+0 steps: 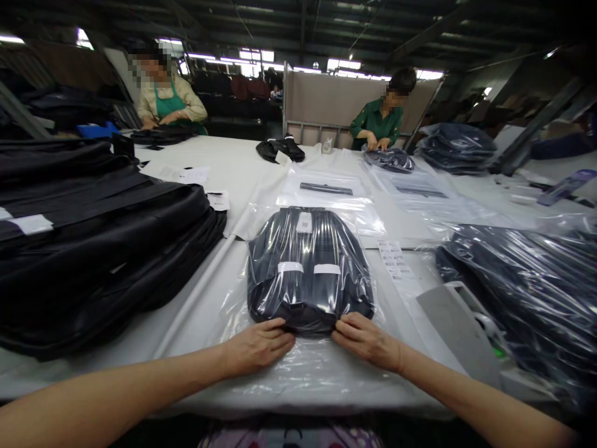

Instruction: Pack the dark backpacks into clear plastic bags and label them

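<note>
A folded black garment [310, 249] lies inside a clear plastic bag in front of me, with a white label near its top and two white strips across its middle. At its lower left edge is my left hand [261, 345], fingers together and closed on the bag and garment edge. My right hand [366, 339] pinches the lower right edge in the same way. The fingertips of both hands are partly hidden against the dark fabric. Loose clear plastic [298, 373] spreads below the garment, between and under my hands.
Black garments [107, 249] are piled at left; bagged ones [527, 280] lie at right beside a grey dispenser [461, 330]. A sticker sheet [394, 260] and flat plastic bags [326, 186] lie nearby. Two people [170, 102] [380, 121] work across the table.
</note>
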Tool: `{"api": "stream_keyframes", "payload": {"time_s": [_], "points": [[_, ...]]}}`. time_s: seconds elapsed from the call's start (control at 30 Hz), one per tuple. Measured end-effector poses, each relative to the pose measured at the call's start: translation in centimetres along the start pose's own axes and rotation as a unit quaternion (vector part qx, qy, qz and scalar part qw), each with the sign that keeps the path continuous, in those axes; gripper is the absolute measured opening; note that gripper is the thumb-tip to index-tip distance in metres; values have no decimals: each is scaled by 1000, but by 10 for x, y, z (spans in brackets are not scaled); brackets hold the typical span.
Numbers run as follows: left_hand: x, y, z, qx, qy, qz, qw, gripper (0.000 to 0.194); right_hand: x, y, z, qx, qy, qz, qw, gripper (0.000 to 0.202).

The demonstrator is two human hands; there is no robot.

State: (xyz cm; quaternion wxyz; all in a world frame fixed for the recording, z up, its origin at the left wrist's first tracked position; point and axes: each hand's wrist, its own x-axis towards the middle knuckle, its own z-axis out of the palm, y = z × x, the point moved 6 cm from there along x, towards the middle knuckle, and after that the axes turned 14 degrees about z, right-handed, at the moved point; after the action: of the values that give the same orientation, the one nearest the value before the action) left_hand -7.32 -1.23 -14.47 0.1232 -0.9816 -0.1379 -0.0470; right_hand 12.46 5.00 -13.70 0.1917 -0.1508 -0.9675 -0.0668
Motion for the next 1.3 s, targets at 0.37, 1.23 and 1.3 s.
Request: {"api": "stream_keyframes", "payload": {"time_s": [0.37, 1.23, 1.3], "points": [[13, 9, -9, -140, -75, -146, 977, 48, -20, -20, -6, -35, -19, 8, 999, 7], [25, 15, 7, -87, -17, -303, 949, 13, -14, -3, -22, 128, 154, 161, 967, 25], [24, 20, 9, -70, -17, -294, 953, 13, -15, -3, -25, 112, 167, 159, 967, 22]]}}
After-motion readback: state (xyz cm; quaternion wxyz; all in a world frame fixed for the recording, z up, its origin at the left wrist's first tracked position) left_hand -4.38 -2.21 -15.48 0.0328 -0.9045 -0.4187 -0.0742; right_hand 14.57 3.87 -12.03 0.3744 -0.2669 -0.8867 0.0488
